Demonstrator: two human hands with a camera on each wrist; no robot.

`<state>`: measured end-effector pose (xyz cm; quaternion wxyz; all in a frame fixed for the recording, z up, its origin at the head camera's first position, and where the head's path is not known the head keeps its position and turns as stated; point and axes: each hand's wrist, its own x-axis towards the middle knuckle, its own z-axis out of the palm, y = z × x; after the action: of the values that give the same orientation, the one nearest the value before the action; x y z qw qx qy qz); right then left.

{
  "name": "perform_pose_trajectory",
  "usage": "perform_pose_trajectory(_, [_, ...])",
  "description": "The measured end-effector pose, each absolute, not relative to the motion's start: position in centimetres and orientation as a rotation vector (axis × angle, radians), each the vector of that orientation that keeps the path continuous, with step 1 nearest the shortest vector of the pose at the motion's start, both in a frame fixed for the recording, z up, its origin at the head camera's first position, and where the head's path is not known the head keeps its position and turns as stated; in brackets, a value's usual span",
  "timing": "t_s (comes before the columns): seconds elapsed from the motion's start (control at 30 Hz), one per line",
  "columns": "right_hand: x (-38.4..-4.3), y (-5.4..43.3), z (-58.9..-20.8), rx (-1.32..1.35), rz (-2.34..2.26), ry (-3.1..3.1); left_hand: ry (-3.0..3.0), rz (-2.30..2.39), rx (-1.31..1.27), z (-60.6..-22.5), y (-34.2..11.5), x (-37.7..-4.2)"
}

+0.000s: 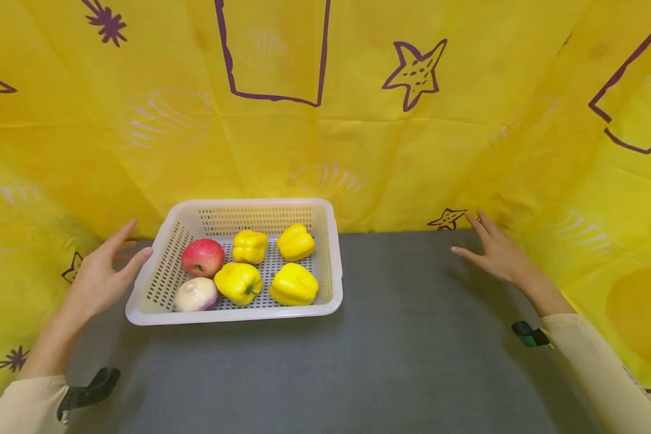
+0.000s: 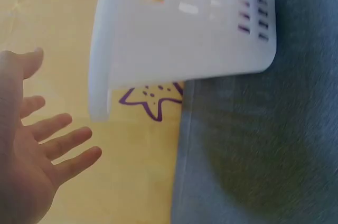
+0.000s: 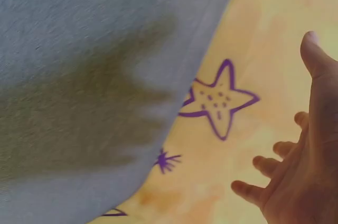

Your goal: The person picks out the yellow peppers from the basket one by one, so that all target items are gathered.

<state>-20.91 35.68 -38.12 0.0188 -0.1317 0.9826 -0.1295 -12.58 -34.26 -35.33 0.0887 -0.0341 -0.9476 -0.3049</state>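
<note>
A white plastic basket with slotted walls stands on the grey table, left of the middle in the head view. Inside it lie a red apple, a white and purple turnip and several yellow bell peppers. My left hand hovers at the basket's left side with fingers spread, its thumb overlapping the rim in the head view. In the left wrist view, a gap shows between that hand and the basket wall. Far to the right, my right hand is raised over the table, fingers extended and holding nothing.
A yellow cloth printed with starfish and fish hangs behind the table and at both sides. The grey table surface extends right and in front of the basket. Dark bands are worn at both wrists.
</note>
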Motion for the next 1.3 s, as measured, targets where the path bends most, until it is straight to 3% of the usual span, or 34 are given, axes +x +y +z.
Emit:
perform_pose_trajectory(0.47, [-20.1, 31.0, -36.2, -0.602, -0.363, 3.08, -2.835, -1.22, 0.115, -37.6, -33.7, -11.9])
perform_pose_trajectory(1.3, [-19.4, 21.9, -34.5, -0.901, -0.603, 3.058, -2.632, -1.441, 0.182, -39.7, -33.9, -11.1])
